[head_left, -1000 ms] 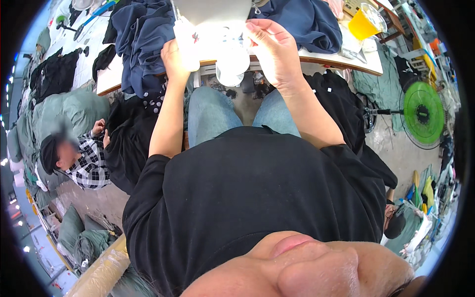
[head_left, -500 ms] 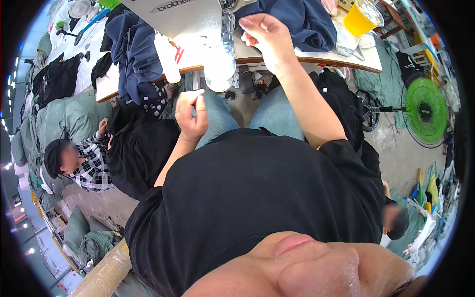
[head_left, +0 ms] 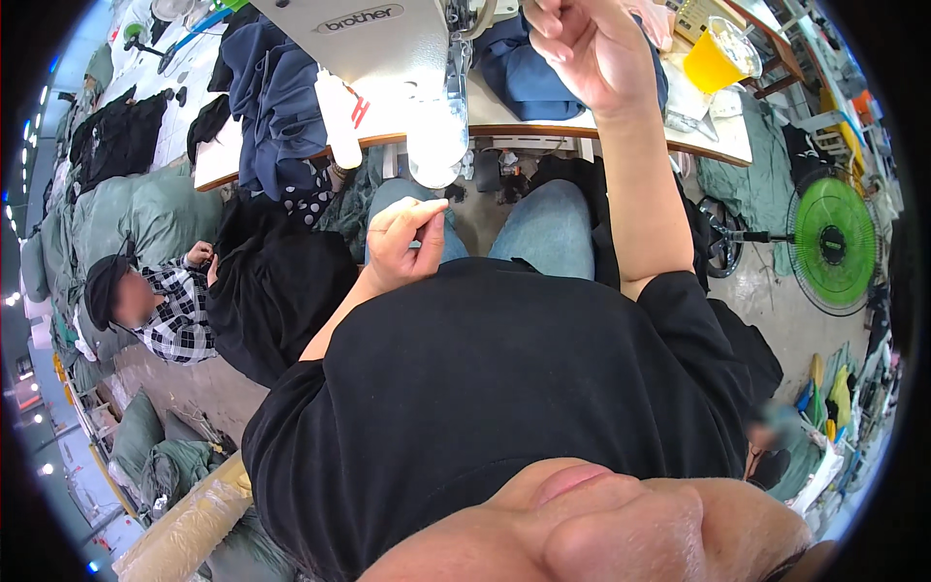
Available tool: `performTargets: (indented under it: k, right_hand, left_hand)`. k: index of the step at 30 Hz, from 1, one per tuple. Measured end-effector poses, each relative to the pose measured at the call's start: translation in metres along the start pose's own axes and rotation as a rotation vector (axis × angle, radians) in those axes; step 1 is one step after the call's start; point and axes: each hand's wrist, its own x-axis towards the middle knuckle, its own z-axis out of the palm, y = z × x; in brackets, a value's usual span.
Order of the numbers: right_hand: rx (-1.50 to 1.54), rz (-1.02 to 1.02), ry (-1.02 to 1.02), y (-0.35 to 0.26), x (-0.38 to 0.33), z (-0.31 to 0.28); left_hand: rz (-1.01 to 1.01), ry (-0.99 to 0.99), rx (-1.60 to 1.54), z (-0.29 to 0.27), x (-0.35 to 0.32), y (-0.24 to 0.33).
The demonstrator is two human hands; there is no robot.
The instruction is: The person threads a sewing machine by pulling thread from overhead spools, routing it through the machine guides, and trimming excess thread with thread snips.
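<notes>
— Thread, presumably: too fine to see. My left hand (head_left: 405,241) was pinched shut at my lap.
— Right?
— Right hand (head_left: 579,50), curled, raised at one o'clock by the sewing machine (head_left: 373,44). Threading judged next; needs steadiness.

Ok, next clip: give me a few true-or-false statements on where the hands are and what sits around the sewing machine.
1. The left hand is raised over the lap, fingers pinched together. True; whether it pinches anything cannot be told.
2. The right hand rests flat on the knee. False: it is lifted up by the sewing machine, fingers curled.
3. A cup of orange drink stands on the table to the right. True.
4. The fan on the floor is red. False: it is green.
5. Dark blue cloth hangs over the table's left side. True.
6. Nobody else is nearby. False: a person in a checked shirt sits at left.
</notes>
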Motion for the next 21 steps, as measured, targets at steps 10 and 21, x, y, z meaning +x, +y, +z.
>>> performTargets:
  k: [10, 21]
  right_hand:
    - [-0.194, -0.228, 0.032, -0.007, -0.007, 0.034]
    - [-0.394, -0.699, 0.131, -0.138, -0.029, 0.022]
  left_hand:
    - [0.124, -0.061, 0.007, -0.008, 0.029, 0.01]
    - [0.053, -0.237, -0.128, -0.006, 0.069, 0.038]
